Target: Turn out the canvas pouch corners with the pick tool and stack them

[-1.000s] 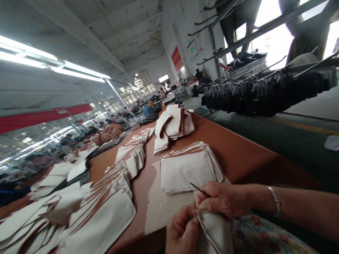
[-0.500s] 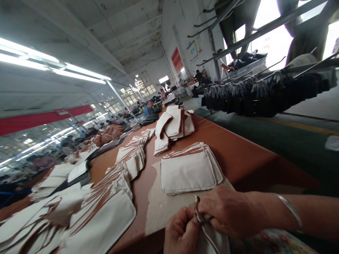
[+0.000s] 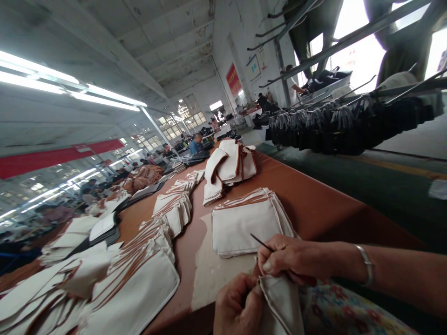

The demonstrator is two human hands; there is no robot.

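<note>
At the table's near edge my left hand [image 3: 238, 304] pinches the corner of a white fabric piece [image 3: 282, 300] with dark edging. That piece hangs over my lap. My right hand [image 3: 288, 258], wearing a silver bangle [image 3: 365, 265], is closed around a thin dark pointed tool [image 3: 260, 242]. Its tip points up and left, and a bit of red shows under the palm; its exact kind is unclear. The right fingers are right beside the held corner, where a brown strip [image 3: 256, 269] shows. Just beyond lies a stack of white fabric pieces [image 3: 247, 228].
Brown sheeting covers the long table [image 3: 307, 195]. Fanned rows of white pieces [image 3: 139, 284] run along the left, and a folded white pile [image 3: 228, 163] lies farther back. Dark items hang from a metal rack [image 3: 324, 121] at right. A person in blue [image 3: 196, 144] sits beyond.
My right hand has lifted slightly and turned, so the dark pointed tool now shows from it. The held fabric corner has opened a little to view. My left hand stays almost in place.
</note>
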